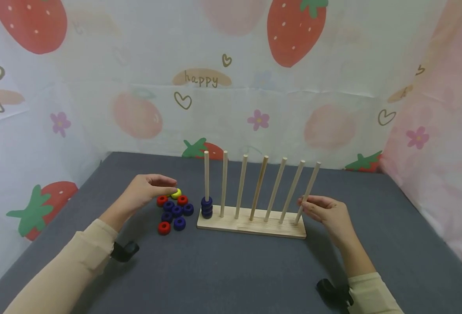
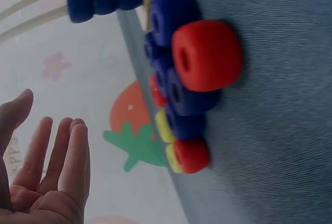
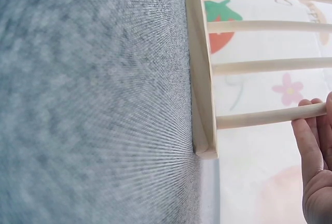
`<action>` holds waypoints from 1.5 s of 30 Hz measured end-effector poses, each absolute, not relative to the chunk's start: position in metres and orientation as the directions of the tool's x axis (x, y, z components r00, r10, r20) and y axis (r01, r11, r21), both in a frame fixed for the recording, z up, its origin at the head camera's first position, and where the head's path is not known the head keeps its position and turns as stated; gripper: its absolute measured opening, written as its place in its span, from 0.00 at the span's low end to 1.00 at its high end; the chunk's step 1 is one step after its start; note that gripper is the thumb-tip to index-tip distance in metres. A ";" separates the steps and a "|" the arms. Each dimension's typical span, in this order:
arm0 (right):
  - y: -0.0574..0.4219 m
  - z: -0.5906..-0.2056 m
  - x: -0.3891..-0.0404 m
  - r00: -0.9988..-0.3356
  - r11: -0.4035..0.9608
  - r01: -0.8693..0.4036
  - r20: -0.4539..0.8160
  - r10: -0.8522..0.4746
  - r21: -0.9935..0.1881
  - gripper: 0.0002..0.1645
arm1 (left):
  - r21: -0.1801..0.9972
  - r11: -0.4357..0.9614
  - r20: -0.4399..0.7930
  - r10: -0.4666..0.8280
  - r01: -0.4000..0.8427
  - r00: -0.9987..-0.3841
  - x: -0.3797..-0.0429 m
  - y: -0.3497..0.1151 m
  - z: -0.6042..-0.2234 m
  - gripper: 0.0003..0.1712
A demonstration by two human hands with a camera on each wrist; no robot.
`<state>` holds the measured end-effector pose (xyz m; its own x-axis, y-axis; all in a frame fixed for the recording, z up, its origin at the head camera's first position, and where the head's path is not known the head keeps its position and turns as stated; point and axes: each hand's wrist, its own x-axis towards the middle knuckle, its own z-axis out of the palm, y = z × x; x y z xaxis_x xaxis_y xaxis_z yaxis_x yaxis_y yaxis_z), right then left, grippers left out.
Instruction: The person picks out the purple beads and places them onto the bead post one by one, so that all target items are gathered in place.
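Observation:
My left hand (image 1: 146, 190) hovers over a group of small ring beads, its fingers relaxed and extended, with nothing held between thumb and fingers in the left wrist view. Nearest to its fingertips is a yellow bead (image 1: 177, 193). Blue beads (image 1: 177, 211) and red beads (image 1: 164, 228) lie close together on the table. My right hand (image 1: 330, 215) pinches the rightmost peg (image 1: 311, 181) of a wooden stand (image 1: 250, 226), around its lower half. Several upright pegs line the base. Three dark blue beads (image 1: 207, 207) are stacked on the leftmost peg.
A dark grey cloth covers the table (image 1: 223, 270). Behind and along both sides hangs a pale curtain (image 1: 211, 113) printed with strawberries, flowers and hearts. Black wrist straps (image 1: 124, 251) sit on both forearms.

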<state>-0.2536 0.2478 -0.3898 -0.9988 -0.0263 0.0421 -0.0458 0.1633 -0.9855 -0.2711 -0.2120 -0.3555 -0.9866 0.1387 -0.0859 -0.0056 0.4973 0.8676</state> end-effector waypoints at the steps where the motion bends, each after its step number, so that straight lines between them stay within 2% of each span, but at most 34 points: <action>1: 0.248 -0.390 -0.254 -0.999 0.167 -0.045 0.041 -0.028 -0.985 0.28 | 0.867 0.498 -0.093 0.137 -0.012 -0.986 -0.271 -0.212 -0.358 0.29; 5: 0.248 -0.390 -0.253 -0.999 0.179 -0.037 0.032 -0.028 -0.983 0.30 | 0.864 0.503 -0.105 0.118 -0.032 -0.988 -0.270 -0.212 -0.365 0.30; 17: 0.249 -0.390 -0.253 -0.999 0.167 -0.041 0.037 -0.024 -0.985 0.27 | 0.882 0.465 -0.136 0.104 -0.072 -0.985 -0.269 -0.217 -0.383 0.27; 31: 0.249 -0.390 -0.253 -0.999 0.129 -0.042 0.038 -0.033 -0.991 0.27 | 0.840 0.529 -0.184 0.072 -0.119 -0.980 -0.263 -0.222 -0.390 0.26; 45: 0.249 -0.389 -0.253 -0.999 0.122 -0.035 0.032 -0.026 -0.992 0.26 | 0.844 0.514 -0.231 0.090 -0.153 -0.969 -0.256 -0.223 -0.399 0.30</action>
